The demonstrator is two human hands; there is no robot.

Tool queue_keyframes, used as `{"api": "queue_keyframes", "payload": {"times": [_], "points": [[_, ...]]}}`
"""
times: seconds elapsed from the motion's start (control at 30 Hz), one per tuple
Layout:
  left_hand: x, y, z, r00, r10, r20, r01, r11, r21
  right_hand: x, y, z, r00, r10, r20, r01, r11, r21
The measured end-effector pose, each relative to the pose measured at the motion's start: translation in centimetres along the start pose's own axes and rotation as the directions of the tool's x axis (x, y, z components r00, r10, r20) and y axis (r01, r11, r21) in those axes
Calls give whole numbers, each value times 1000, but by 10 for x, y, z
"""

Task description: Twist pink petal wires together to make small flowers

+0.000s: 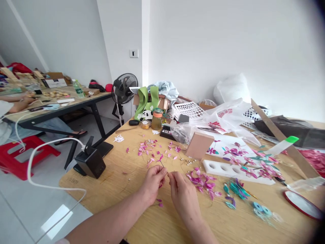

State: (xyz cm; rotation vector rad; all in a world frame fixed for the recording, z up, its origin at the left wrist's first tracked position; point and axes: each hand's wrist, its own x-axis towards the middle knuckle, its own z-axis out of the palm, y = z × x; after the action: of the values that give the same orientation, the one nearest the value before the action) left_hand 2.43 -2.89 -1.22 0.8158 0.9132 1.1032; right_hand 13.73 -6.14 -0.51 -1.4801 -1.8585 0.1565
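My left hand is closed in a pinch on the thin stem of a small magenta flower, which points up and away above the fingertips. Just beside it, my right hand is pinched near the stem's lower end; what sits between its fingers is too small to make out. More magenta petals lie partly behind the left hand. To the right of my hands is a heap of magenta petal pieces. Loose petals and small pearly beads are scattered beyond them.
A white holed rack bears finished-looking pink flower sprays. Teal pieces, bobbins and a red-rimmed oval lie right. A black block with a white cable stands at the left edge. Another person's arm rests at the far table.
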Motion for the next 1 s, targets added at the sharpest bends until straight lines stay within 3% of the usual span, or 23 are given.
{"api": "queue_keyframes", "payload": {"times": [0.17, 0.33, 0.43, 0.53, 0.63, 0.7, 0.87, 1.0], "points": [[0, 1, -2, 999, 41, -9, -40, 997, 67, 1, 2, -4, 960, 267, 83, -279, 931, 234], [-1, 2, -2, 996, 87, 8, -87, 986, 144, 3, 0, -1, 906, 340, 251, -422, 762, 492], [-2, 3, -1, 996, 89, 9, -90, 984, 154, 5, -2, 0, 922, 300, 245, -385, 779, 495], [-1, 2, -1, 999, 43, 1, -42, 993, 114, 4, -4, -1, 978, 172, 121, -205, 907, 367], [0, 2, -2, 1000, -14, -1, 14, 998, 56, 2, -4, 0, 999, 46, 9, -47, 982, 182], [1, 3, -2, 999, -43, -2, 43, 999, 31, 2, -2, 0, 999, 44, 10, -45, 986, 158], [3, 8, -3, 996, -76, 40, 76, 997, -9, 4, 0, -1, 982, 159, 100, -180, 949, 259], [4, 12, -4, 992, -108, 61, 114, 989, -98, 3, 1, 0, 987, 149, 61, -160, 959, 236]]}}
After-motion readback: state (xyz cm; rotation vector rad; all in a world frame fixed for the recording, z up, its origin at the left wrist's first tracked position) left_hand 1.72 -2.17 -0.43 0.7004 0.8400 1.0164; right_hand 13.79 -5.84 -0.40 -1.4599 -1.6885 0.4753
